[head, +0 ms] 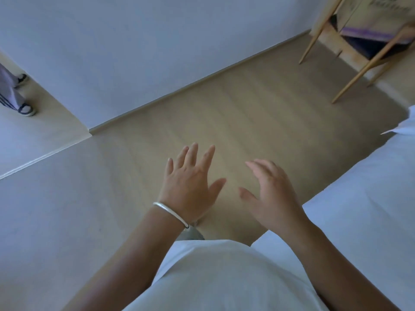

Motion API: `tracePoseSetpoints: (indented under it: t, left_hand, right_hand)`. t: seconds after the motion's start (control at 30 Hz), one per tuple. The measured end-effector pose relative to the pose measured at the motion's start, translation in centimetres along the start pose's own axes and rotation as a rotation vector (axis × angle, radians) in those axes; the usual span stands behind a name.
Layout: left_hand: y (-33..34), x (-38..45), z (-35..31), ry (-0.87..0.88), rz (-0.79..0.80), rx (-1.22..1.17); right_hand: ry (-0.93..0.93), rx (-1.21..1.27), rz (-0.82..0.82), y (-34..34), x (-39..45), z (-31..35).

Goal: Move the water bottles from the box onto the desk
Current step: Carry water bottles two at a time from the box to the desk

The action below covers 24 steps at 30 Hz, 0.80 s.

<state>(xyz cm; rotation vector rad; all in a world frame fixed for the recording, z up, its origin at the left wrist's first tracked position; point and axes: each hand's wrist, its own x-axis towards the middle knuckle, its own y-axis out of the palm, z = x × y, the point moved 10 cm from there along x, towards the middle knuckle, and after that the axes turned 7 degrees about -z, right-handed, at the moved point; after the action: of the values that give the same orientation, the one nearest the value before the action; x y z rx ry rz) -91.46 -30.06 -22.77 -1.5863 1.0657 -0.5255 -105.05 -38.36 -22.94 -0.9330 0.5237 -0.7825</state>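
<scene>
Both hands are out in front over bare wooden floor (258, 122); the left hand (190, 187), a silver bangle (170, 213) on its wrist, has its fingers (193, 151) spread and straight, holding nothing; the right hand (271, 194) has its fingers loosely bent and likewise empty. No water bottle shows anywhere; a cardboard box (379, 16) sits among wooden legs (368, 66) at the upper right, blurred, and whether it is the task's box cannot be told. A white bed (368, 198) lies to the right; another person's feet (24, 95) stand at the far left. How many bottles are moved cannot be judged.
</scene>
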Motion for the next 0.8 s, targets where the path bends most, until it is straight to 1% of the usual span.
tracePoseSetpoints:
  t: [0.1, 0.23, 0.43, 0.63, 0.8]
  left_hand:
    - [-3.1, 7.5, 1.1, 0.056, -0.020, -0.019]
    - [-6.5, 15.4, 1.4, 0.140, -0.018, -0.024]
    - [-8.0, 23.1, 0.5, 0.244, 0.050, -0.016]
    - [-7.5, 28.6, -3.7, 0.348, 0.121, 0.007]
    - [-6.8, 34.2, -8.6, 0.407, 0.154, 0.042]
  right_hand:
    - [0.065, -0.028, -0.026, -0.9, 6.3, 1.4]
    - [0.121, -0.044, -0.045, -2.2, 13.4, 3.0]
    - [0.204, -0.048, -0.096, -3.9, 19.8, 2.6]
    - [0.306, -0.047, -0.142, -5.5, 23.3, -1.6]
    - [0.396, 0.004, -0.177, -7.4, 27.6, -7.2]
